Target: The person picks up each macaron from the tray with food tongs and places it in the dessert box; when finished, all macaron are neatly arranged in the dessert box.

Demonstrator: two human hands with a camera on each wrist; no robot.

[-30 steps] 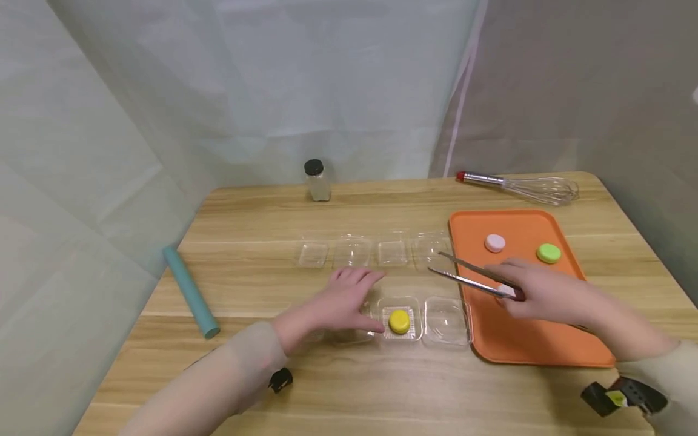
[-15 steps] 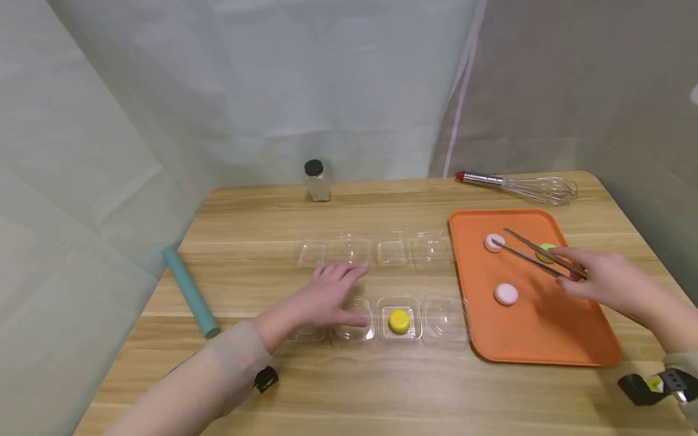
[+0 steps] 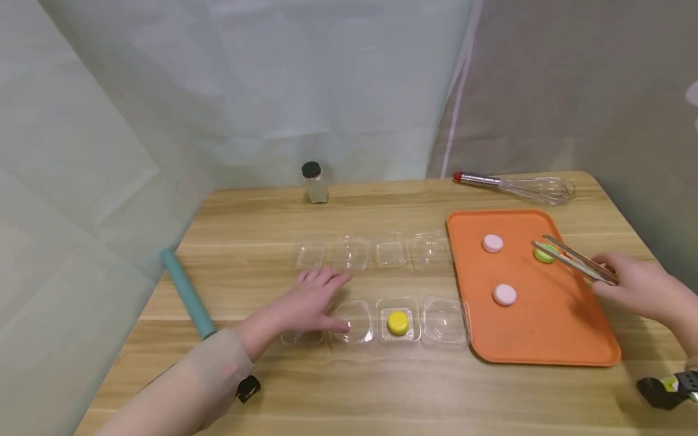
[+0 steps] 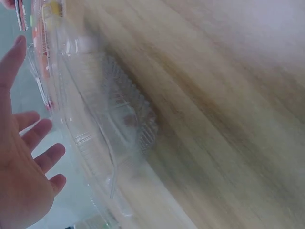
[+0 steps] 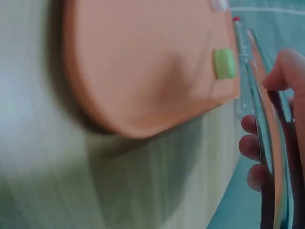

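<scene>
In the head view my right hand [image 3: 638, 287] holds metal tongs [image 3: 583, 266], thumb on one arm and fingers on the other. Their slightly spread tips overlap a green macaron [image 3: 545, 254] at the right of an orange tray [image 3: 545, 333]. In the right wrist view the tongs [image 5: 267, 119] have nothing between their tips. Two pink macarons lie on the tray, one farther back [image 3: 492, 243] and one nearer [image 3: 504, 295]. My left hand [image 3: 300, 306], fingers loosely spread, hovers at a clear plastic box [image 4: 128, 114]. Beside it, another clear box [image 3: 380, 309] contains a yellow macaron [image 3: 398, 323].
More clear plastic boxes [image 3: 390, 251] lie in a row behind. A whisk [image 3: 518, 184] lies beyond the tray, and a black-capped jar [image 3: 315, 183] stands at the back. On the left lies a teal cylinder [image 3: 188, 293].
The right hand has moved right with the tongs, from over the nearer pink macaron to the green one. The left hand has drifted left, away from the box with the yellow macaron.
</scene>
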